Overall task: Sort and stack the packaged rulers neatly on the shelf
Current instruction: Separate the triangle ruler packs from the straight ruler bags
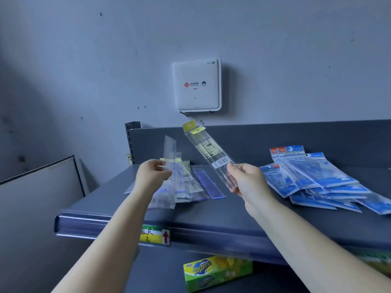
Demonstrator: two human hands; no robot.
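Two packaged rulers (213, 154) sit in my right hand (246, 182), pinched at their lower ends between thumb and curled fingers, their yellow header tabs pointing up toward the shelf's back panel. My left hand (151, 176) grips another clear ruler sleeve (169, 152), fingers curled round its lower part, just above the loose pile of clear ruler packs (186, 187) lying near the back left of the shelf (211, 218). A violet ruler (208, 183) lies at that pile's right edge. Well apart, toward the shelf's right end, the blue-packaged sets (313, 178) lie fanned and overlapping (nothing neat about them yet).

What worries me most is the slick film. I hold the pair only at one end, so I judge the top one could slide off the other and drop past the front edge, where the yellow price label (151, 234) sits, onto the lower level beside the green box (218, 271). Setting them down on the uneven pile could also tip it and spread it further. I also can't tell whether the sleeve in my left hand matches the pair, so I could mix kinds.
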